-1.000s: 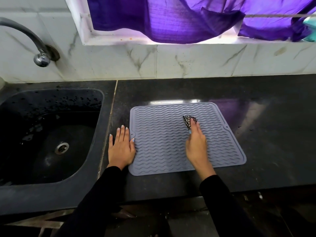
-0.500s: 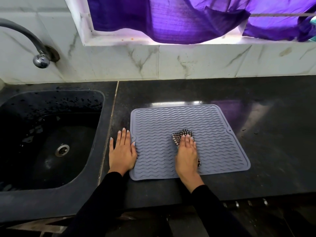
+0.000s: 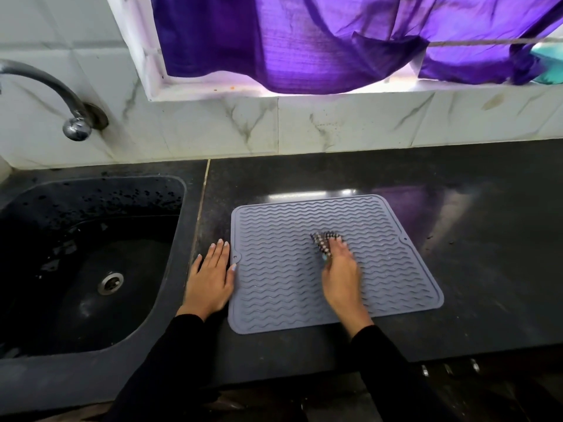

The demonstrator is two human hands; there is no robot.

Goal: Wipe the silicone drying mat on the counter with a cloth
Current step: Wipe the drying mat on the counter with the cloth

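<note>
Silicone drying mat [image 3: 289, 287], grey with wavy ridges, lies flat on the black counter [image 3: 472, 239], just right of the dark sink [image 3: 91, 269]; its left edge is close to the seam between sink and counter. Left hand [image 3: 210, 278] rests flat on the counter, fingers straight and together, holding nothing; its thumb touches the mat's left edge beside a small round tab. Right hand [image 3: 341, 275] lies on the middle of the mat, blurred; it presses a checked black-and-white cloth [image 3: 323, 243], which shows bunched beyond the fingertips; whether the fingers curl round the cloth cannot be told. Curved metal tap [image 3: 54, 95] projects from the marble-tiled wall above the sink; purple fabric [image 3: 304, 41] hangs across the window recess.
</note>
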